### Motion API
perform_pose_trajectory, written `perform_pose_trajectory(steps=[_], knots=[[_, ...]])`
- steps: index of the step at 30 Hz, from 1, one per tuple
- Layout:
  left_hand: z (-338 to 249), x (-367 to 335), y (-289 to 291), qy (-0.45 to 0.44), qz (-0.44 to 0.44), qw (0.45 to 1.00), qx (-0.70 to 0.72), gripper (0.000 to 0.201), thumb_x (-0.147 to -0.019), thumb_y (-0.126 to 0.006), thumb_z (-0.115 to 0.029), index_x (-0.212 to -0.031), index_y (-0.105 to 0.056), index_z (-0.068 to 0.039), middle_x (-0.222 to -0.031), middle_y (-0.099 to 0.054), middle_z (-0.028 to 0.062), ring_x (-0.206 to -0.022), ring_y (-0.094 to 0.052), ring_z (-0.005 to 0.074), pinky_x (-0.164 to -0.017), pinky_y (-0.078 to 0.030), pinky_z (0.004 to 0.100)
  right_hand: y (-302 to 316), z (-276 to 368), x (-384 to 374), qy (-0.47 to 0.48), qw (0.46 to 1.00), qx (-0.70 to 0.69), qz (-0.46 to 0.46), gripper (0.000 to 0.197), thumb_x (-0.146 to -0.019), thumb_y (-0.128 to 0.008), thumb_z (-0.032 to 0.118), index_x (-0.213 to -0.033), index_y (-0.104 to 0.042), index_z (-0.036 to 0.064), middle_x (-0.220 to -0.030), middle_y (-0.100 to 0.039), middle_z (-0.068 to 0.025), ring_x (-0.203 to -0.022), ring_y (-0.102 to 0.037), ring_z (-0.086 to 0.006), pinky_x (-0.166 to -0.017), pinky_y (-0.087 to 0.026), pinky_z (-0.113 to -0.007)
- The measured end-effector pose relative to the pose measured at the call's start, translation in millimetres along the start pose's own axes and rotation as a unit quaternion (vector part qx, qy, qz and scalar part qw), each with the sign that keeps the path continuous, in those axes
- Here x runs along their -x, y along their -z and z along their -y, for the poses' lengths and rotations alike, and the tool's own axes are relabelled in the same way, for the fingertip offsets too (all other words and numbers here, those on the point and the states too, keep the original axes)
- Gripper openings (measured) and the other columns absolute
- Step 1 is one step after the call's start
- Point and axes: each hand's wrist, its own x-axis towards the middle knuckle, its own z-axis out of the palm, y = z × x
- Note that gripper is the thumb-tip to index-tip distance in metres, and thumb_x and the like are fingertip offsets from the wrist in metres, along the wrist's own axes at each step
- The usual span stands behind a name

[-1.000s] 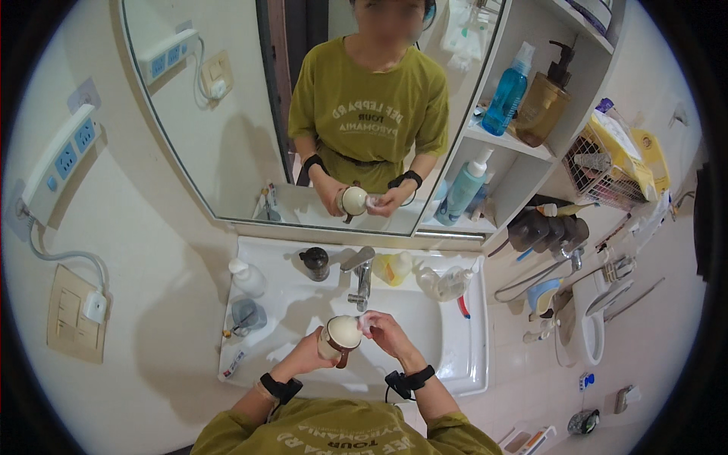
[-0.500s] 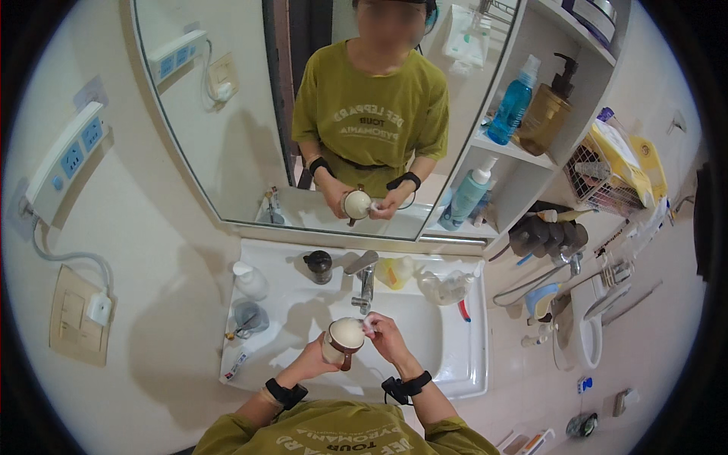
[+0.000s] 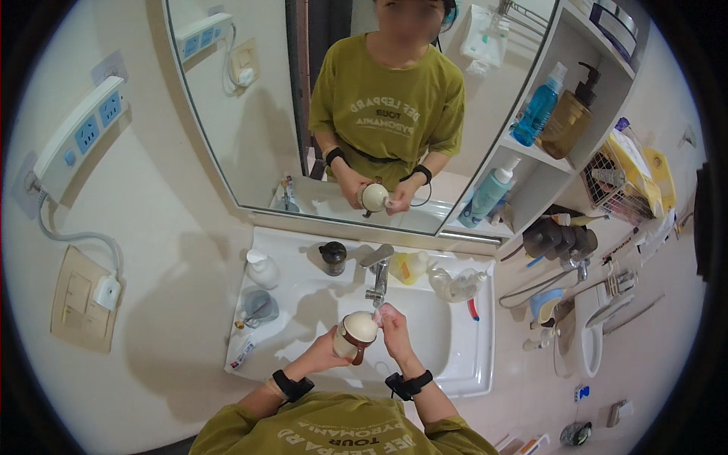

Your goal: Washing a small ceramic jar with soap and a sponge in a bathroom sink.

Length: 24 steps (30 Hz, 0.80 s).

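Over the near part of the white sink basin (image 3: 428,341), my left hand (image 3: 324,353) wraps round a cream cup-shaped vessel (image 3: 359,327). It has a brown band and handle and a smooth, pale domed top. The handle points toward my right side. My right hand (image 3: 396,337) pinches a small crumpled pinkish-white wad (image 3: 381,313), perhaps cloth or tissue, close to the dome's right edge. Whether the wad touches the dome I cannot tell. The chrome tap (image 3: 378,277) stands just beyond both hands.
A dark-topped jar (image 3: 333,258), a white pump bottle (image 3: 262,269), a grey cup (image 3: 260,307) and a toothpaste tube (image 3: 242,353) stand or lie around the left and back rim. Yellow (image 3: 409,267) and clear bottles (image 3: 460,285) are right of the tap. A mirror (image 3: 265,136) hangs behind.
The whole view has shifted, so the sink and hands appear farther right. My right hand with the wad has moved slightly farther away along the dome's edge. Both hands keep their hold.
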Motion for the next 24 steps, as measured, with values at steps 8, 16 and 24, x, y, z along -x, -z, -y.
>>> perform_pose_trajectory(steps=[8, 16, 24], knots=[[1, 1, 4, 0.010, -0.015, 1.000, 0.004, 0.077, -0.059, -0.073, -0.016, -0.124, -0.035, -0.001, -0.112, -0.054, 0.0150, -0.104, -0.054, 0.0262, -0.087, -0.043, 0.0341, -18, 27, 0, -0.001, 0.999, 0.035, -0.006, 0.018, -0.093, -0.041, 0.013, -0.085, -0.051, 0.0016, -0.084, -0.054, -0.0018, -0.080, -0.048, -0.0085, -0.074, -0.041, -0.023], [-10, -8, 0, 0.035, 0.009, 0.999, 0.024, 0.080, -0.057, -0.071, -0.011, -0.127, -0.033, -0.003, -0.120, -0.048, 0.0129, -0.111, -0.048, 0.0255, -0.093, -0.038, 0.0343, -14, -6, -2, -0.001, 0.984, -0.159, -0.082, 0.024, -0.094, -0.041, 0.020, -0.086, -0.053, 0.0006, -0.085, -0.055, -0.0005, -0.079, -0.048, -0.0080, -0.074, -0.040, -0.022], [2, -9, 0, 0.002, -0.010, 0.998, 0.055, 0.078, -0.058, -0.072, -0.012, -0.126, -0.035, -0.003, -0.117, -0.050, 0.0122, -0.107, -0.050, 0.0245, -0.090, -0.040, 0.0338, -20, 21, -5, 0.015, 1.000, -0.011, -0.017, 0.020, -0.095, -0.039, 0.022, -0.092, -0.050, 0.0048, -0.084, -0.052, 0.0027, -0.078, -0.045, -0.0061, -0.072, -0.038, -0.021]])
